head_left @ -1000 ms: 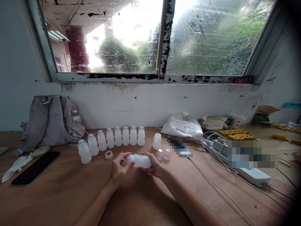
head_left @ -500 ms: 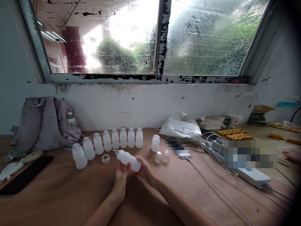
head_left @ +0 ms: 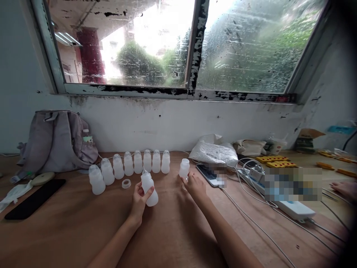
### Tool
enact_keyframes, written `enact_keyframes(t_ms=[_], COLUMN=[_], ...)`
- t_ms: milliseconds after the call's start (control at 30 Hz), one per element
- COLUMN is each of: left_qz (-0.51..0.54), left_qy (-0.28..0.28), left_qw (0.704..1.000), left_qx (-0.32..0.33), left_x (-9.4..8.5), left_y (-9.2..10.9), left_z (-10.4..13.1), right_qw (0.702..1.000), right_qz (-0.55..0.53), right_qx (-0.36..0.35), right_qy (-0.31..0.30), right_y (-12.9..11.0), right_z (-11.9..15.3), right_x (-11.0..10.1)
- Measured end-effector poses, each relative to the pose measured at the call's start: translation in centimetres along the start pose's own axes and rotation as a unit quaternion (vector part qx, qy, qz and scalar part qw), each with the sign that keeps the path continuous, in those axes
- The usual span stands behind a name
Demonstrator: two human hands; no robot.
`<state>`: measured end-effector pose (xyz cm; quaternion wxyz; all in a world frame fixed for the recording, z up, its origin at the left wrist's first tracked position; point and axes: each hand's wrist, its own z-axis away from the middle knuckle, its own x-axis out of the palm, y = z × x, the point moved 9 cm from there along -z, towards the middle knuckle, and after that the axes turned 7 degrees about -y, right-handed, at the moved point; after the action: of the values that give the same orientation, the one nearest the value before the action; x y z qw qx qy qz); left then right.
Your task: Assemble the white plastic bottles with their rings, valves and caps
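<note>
My left hand (head_left: 141, 199) is closed around a white, frosted baby bottle (head_left: 150, 193). The bottle leans, its teat end up, with no cap over the teat. To the right, my right hand (head_left: 196, 188) reaches down with bent fingers over a clear bottle cap (head_left: 184, 187), which it mostly hides. Just behind those fingers stands a baby bottle with an open neck (head_left: 184, 168). A white ring (head_left: 126, 183) lies on the table left of the held bottle. Several capped baby bottles (head_left: 128, 163) stand in a curved row behind it.
A phone (head_left: 206, 174) with a cable, a silver padded bag (head_left: 214, 150) and a white power strip (head_left: 297, 209) lie on the right. A grey backpack (head_left: 60, 141) and a black flat object (head_left: 35, 199) are on the left. Another person's hand (head_left: 344, 188) shows at far right.
My right hand has let go of the held bottle and moved right onto the clear caps. My left hand keeps the bottle, now tilted more upright.
</note>
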<state>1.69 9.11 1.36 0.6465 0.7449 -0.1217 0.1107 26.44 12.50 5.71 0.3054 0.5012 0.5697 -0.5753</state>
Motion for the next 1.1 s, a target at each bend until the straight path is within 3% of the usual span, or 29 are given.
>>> enact_keyframes(t_ms=[267, 367, 467, 633, 833, 1100], left_qz=[-0.066, -0.087, -0.109, -0.123, -0.123, -0.129], left_qy=[-0.057, -0.102, -0.144, -0.171, -0.182, -0.198], left_qw=[0.996, 0.991, 0.983, 0.977, 0.975, 0.971], left_qx=[-0.017, -0.025, -0.034, -0.038, -0.03, -0.034], left_x=[1.3, 2.2, 3.0, 3.5, 3.7, 3.7], left_y=[0.6, 0.8, 0.8, 0.7, 0.6, -0.1], left_z=[0.5, 0.7, 0.9, 1.1, 1.1, 0.9], right_qw=[0.965, 0.904, 0.831, 0.756, 0.744, 0.736], right_qz=[-0.225, -0.387, -0.525, -0.628, -0.624, -0.629], right_qx=[-0.134, -0.178, -0.179, -0.182, -0.208, -0.207], right_qy=[0.001, 0.026, 0.044, -0.04, -0.118, -0.142], right_y=[-2.6, -3.3, -2.9, -3.6, -5.3, -5.7], right_z=[-0.1, 0.3, 0.6, 0.7, 1.6, 2.0], right_x=[0.6, -0.9, -1.6, -0.3, 0.3, 0.6])
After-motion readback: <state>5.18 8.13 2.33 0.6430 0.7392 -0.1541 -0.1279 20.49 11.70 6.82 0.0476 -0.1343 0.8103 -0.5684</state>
